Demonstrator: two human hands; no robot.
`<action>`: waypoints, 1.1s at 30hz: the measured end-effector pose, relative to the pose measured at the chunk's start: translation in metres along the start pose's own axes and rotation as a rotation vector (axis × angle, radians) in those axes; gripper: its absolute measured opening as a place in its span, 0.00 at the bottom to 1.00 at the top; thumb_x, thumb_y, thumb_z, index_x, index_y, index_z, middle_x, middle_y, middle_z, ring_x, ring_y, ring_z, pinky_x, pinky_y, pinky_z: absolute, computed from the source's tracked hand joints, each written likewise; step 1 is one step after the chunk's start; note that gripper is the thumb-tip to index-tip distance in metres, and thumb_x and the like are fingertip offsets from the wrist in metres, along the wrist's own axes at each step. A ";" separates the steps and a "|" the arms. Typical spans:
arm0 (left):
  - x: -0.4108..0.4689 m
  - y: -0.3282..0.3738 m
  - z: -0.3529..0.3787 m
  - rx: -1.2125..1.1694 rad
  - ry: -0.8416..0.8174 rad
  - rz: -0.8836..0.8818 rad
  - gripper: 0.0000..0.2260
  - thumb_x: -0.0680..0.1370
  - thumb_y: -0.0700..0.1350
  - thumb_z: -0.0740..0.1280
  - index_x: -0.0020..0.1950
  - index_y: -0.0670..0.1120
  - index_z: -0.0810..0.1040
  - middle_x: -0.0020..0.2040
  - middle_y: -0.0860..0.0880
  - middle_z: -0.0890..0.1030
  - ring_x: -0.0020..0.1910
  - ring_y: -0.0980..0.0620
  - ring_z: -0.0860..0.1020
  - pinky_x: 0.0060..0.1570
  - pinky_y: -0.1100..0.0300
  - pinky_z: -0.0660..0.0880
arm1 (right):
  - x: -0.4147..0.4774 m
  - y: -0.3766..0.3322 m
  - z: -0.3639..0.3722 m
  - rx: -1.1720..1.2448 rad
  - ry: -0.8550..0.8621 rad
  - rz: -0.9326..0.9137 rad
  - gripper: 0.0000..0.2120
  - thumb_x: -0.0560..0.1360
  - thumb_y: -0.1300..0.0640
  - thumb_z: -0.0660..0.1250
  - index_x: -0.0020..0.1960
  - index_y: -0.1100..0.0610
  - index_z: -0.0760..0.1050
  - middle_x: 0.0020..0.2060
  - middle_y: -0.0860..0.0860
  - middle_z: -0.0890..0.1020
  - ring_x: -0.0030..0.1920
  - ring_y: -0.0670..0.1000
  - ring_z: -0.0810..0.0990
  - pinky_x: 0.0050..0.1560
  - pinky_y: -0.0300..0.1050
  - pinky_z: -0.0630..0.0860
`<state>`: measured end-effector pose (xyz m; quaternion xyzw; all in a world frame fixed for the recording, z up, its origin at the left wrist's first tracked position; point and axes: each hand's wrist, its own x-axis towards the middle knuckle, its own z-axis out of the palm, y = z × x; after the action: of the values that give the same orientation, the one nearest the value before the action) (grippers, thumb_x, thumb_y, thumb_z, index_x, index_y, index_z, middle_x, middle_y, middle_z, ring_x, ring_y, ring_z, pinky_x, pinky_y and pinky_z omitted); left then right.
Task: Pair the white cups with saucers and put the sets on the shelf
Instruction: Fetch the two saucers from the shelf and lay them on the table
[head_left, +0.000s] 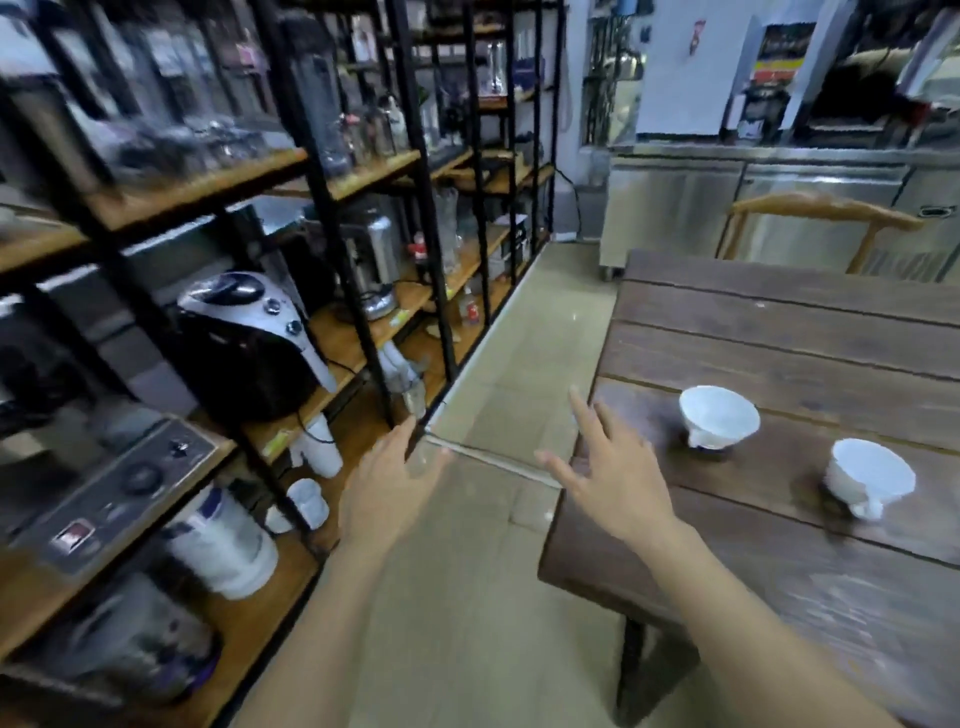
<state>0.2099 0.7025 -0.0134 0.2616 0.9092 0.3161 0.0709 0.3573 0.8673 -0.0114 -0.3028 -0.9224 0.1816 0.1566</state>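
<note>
Two white cups stand on the dark wooden table (779, 332) at the right, each on a dark saucer that is blurred: one cup (718, 415) farther back, the other cup (870, 475) nearer, with its handle toward me. My right hand (610, 467) hovers open over the table's left corner, fingers spread, a short way left of the first cup. My left hand (387, 486) is open over the floor aisle, close to the black-framed shelf unit (332, 208). Neither hand holds anything.
The shelf unit on the left carries a black and silver appliance (249, 343), white containers (317, 447), glassware and a flat device (114, 493). A tiled aisle (519, 374) runs between shelf and table. A wooden chair (821, 213) and steel counters (753, 202) stand behind the table.
</note>
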 end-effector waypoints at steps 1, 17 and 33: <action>-0.008 -0.017 -0.018 0.009 0.047 -0.024 0.27 0.76 0.61 0.59 0.72 0.50 0.66 0.72 0.47 0.70 0.69 0.46 0.69 0.65 0.50 0.67 | 0.000 -0.024 0.007 -0.015 -0.022 -0.053 0.37 0.75 0.37 0.57 0.77 0.47 0.45 0.76 0.56 0.57 0.74 0.57 0.59 0.69 0.53 0.61; -0.197 -0.279 -0.279 0.122 0.599 -0.546 0.29 0.76 0.62 0.60 0.75 0.54 0.60 0.75 0.52 0.66 0.73 0.51 0.65 0.69 0.53 0.66 | -0.067 -0.429 0.146 0.241 -0.375 -0.874 0.39 0.72 0.32 0.54 0.75 0.42 0.38 0.77 0.52 0.53 0.76 0.52 0.53 0.73 0.51 0.54; -0.187 -0.461 -0.411 0.085 0.753 -0.919 0.31 0.74 0.67 0.57 0.75 0.57 0.58 0.74 0.48 0.66 0.71 0.46 0.67 0.65 0.48 0.68 | -0.058 -0.687 0.282 0.402 -0.575 -1.026 0.42 0.71 0.32 0.58 0.75 0.43 0.40 0.76 0.48 0.59 0.75 0.52 0.59 0.73 0.57 0.59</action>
<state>0.0500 0.0785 0.0220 -0.2862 0.9037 0.2873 -0.1373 -0.0554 0.2489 0.0239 0.2757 -0.9034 0.3276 0.0232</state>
